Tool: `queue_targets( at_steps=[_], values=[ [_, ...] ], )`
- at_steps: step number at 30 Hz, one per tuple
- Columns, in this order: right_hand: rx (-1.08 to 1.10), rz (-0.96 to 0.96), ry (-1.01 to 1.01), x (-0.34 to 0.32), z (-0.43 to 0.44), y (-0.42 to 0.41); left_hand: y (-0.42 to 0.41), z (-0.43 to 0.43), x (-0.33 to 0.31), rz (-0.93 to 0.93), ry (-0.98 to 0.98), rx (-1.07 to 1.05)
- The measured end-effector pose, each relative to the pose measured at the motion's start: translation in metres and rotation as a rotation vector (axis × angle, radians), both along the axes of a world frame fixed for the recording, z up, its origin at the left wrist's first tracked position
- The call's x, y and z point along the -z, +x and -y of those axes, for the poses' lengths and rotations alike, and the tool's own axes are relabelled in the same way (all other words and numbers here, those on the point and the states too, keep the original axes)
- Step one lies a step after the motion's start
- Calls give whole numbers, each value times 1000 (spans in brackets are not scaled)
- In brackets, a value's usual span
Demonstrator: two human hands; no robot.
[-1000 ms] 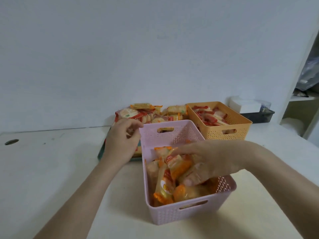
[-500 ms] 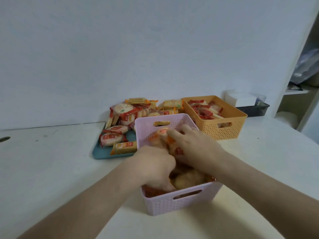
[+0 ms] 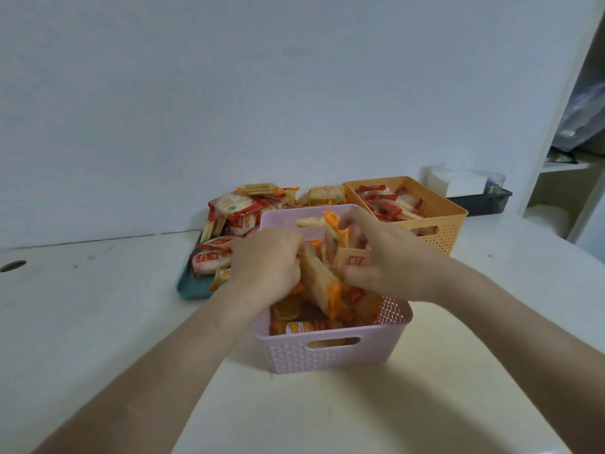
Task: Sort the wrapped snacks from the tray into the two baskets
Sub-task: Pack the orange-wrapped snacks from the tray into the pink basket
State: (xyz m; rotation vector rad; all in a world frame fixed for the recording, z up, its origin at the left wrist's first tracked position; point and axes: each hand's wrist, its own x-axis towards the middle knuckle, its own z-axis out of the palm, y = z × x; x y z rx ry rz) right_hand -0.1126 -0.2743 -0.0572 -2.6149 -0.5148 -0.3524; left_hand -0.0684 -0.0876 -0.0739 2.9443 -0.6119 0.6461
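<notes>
Those orange-edged snack packs (image 3: 322, 283) look light, crinkly and slick, so you do best squeezing the bundle by its flat sides, not the sealed ends. Your left hand (image 3: 265, 262) and right hand (image 3: 389, 262) both curl round it, knuckles up, just above the pink basket (image 3: 327, 352); others lie on the tray (image 3: 191, 286).

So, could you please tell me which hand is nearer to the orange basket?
Right. The right hand grips orange-edged packets over the pink basket, just in front of the orange basket; the left hand grips them too, farther left, by the tray.
</notes>
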Motion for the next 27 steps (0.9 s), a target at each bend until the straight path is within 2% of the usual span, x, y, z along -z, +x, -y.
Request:
queue_targets(
  at_steps=[2,5,8,10,13,15,17,19,21,23,25,27],
  values=[
    [-29,-120,65,-2,4,1,-1,-5,-7,116,-38,-2],
    [-60,-207,115,-6,5,-1,-10,-6,-21,321,55,52],
    [-97,-244,6,-8,-6,-2,-29,2,-35,417,130,169],
    [-139,-234,-51,-4,-17,0,-36,9,-35,342,61,210],
    [-132,-230,-51,4,-22,5,-38,9,-34,139,-119,245],
    [-94,-213,-96,5,-17,5,-36,-3,-34,-9,-154,218],
    [-30,-132,-214,2,-11,2,-34,-15,-36,-143,-4,153],
    [35,-77,-309,-6,-8,-1,-33,-18,-35,-241,257,130],
    [50,-106,-306,-12,-6,1,-34,-12,-26,-310,461,141],
    [32,-156,-292,-11,-4,5,-37,-1,-18,-305,611,131],
    [16,-196,-252,-7,-2,8,-42,13,-15,-249,695,138],
    [-1,-214,-194,-2,-1,10,-46,21,-14,-272,720,131]
  ],
)
